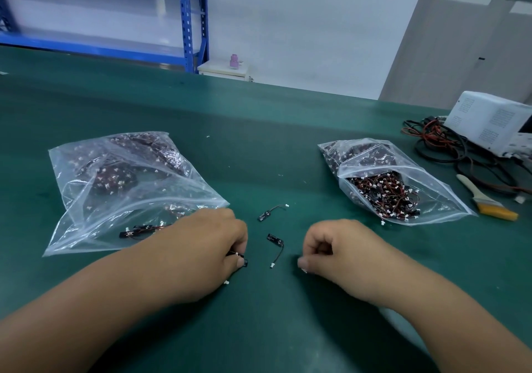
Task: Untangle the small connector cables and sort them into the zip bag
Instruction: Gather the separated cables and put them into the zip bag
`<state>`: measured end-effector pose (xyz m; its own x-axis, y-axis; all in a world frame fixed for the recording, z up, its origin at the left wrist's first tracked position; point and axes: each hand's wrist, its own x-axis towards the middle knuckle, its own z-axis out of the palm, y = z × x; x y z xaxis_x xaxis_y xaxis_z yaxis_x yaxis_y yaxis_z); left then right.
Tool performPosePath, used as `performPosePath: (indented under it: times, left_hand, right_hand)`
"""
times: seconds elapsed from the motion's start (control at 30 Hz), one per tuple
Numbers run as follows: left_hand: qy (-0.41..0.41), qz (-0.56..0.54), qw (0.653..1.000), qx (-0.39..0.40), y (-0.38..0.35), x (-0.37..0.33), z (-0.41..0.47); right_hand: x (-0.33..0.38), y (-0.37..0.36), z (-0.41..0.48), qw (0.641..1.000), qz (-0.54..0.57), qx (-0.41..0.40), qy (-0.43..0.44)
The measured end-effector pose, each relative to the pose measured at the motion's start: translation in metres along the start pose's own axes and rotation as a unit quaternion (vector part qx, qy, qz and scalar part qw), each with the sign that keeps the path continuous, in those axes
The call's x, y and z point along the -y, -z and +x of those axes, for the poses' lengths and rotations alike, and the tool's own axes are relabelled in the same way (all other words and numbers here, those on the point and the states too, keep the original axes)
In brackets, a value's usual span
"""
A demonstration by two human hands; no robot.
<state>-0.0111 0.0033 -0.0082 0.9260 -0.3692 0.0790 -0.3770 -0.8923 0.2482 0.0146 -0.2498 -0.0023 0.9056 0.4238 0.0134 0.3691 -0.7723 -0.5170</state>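
Note:
Two clear zip bags lie on the green mat. The left zip bag (126, 188) holds sorted connector cables, a few near its mouth. The right zip bag (394, 182) gapes open with a tangled heap of red-black cables. Between my hands lie two loose connector cables, one further away (269, 213) and one closer (277, 246). My left hand (207, 246) pinches small black connector cables (241, 259) at its fingertips beside the left bag's mouth. My right hand (336, 254) is curled, with a tiny white plug (304, 270) showing at the thumb tip.
A white device (492, 119) with a bundle of black and red wires (449, 148) sits at the right edge. A yellow-bristled brush (486, 199) lies beside the right bag. Blue shelving (190, 18) stands beyond the table's far edge.

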Motion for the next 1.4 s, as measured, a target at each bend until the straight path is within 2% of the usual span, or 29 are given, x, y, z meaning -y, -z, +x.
performPosePath:
  times: [0.13,0.23,0.33,0.5,0.63,0.73,0.83,0.93,1.17,1.27,1.4]
  left_hand:
    - [-0.004,-0.004,1.0,-0.003,-0.001,-0.003,0.0]
    - [-0.006,-0.002,1.0,-0.002,-0.003,-0.003,0.001]
    - [0.005,-0.006,1.0,0.0,-0.003,-0.003,0.002]
    - [-0.001,0.008,1.0,-0.001,0.001,-0.005,0.003]
    - [0.002,-0.01,1.0,-0.01,0.003,-0.009,0.002]
    - [-0.004,-0.024,0.999,-0.022,0.003,-0.012,0.001]
    - [-0.008,-0.04,0.998,-0.042,0.003,-0.016,-0.001]
    - [-0.021,-0.068,0.996,-0.057,0.005,-0.02,0.0]
    - [-0.049,-0.101,0.992,-0.058,0.006,-0.022,0.001]
    - [-0.053,-0.1,0.992,-0.057,0.009,-0.02,0.001]
    - [-0.054,-0.06,0.996,-0.046,0.008,-0.017,0.002]
  right_hand:
    - [0.001,-0.008,0.011,0.97,0.155,-0.189,0.003]
    - [-0.004,-0.012,0.013,0.963,0.13,-0.238,-0.005]
    - [-0.004,-0.014,0.009,0.973,0.088,-0.214,0.016]
    - [0.007,-0.024,0.002,0.994,-0.03,-0.042,0.1]
    - [0.009,-0.027,0.006,0.981,-0.159,-0.069,0.09]
    - [0.009,-0.028,0.007,0.974,-0.189,-0.114,0.055]
    - [0.016,-0.027,0.003,0.978,-0.122,-0.153,0.077]
    - [0.027,-0.032,-0.001,0.985,-0.015,-0.123,0.116]
    - [0.031,-0.04,0.0,0.973,0.031,-0.122,0.193]
    - [0.028,-0.039,0.0,0.973,0.065,-0.111,0.192]
    - [0.023,-0.033,0.001,0.981,0.073,-0.106,0.144]
